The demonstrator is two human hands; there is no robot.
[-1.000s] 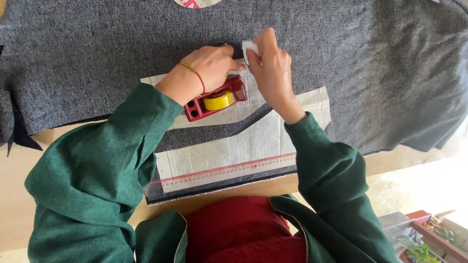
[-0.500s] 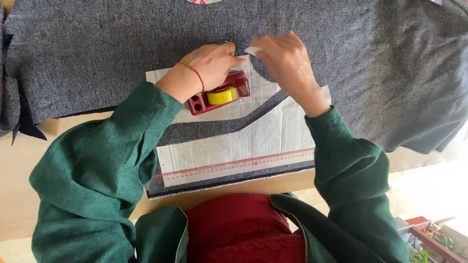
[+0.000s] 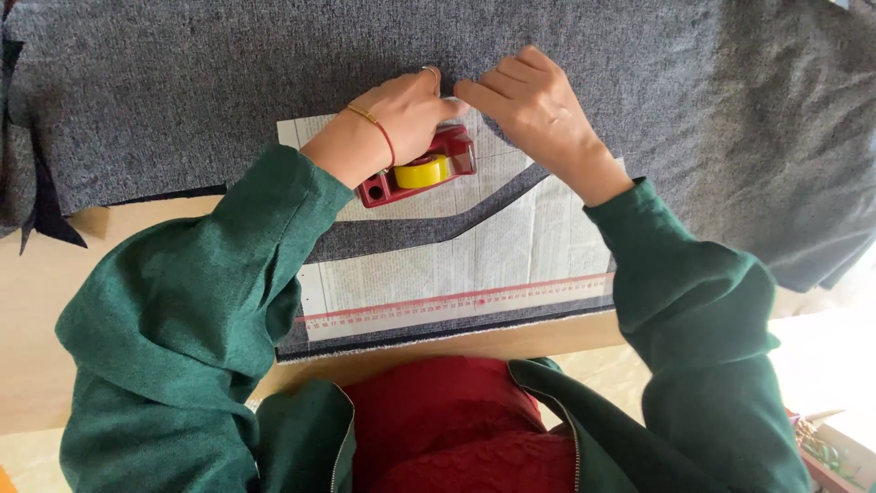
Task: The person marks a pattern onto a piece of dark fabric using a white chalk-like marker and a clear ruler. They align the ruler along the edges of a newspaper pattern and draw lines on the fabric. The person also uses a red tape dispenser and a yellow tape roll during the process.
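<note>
My left hand (image 3: 401, 114) rests on a red tape dispenser (image 3: 452, 151) that carries a yellow roll of tape (image 3: 422, 171). My right hand (image 3: 534, 105) lies fingers down on the top edge of a white paper pattern piece (image 3: 511, 246), fingertips touching those of the left hand. The pattern lies on dark grey speckled fabric (image 3: 228, 82) spread over a light wooden table (image 3: 137, 228). A red-marked ruler strip (image 3: 456, 306) runs along the pattern's lower edge. Any tape under the fingers is hidden.
The grey fabric drapes off the table's right side (image 3: 803, 237). A red garment (image 3: 438, 420) shows in my lap under the open green jacket. Some small green objects (image 3: 821, 447) sit at the lower right corner.
My right hand, which held a piece of tape raised above the pattern, has come down and leftward onto the pattern's top edge. The left hand stays on the dispenser.
</note>
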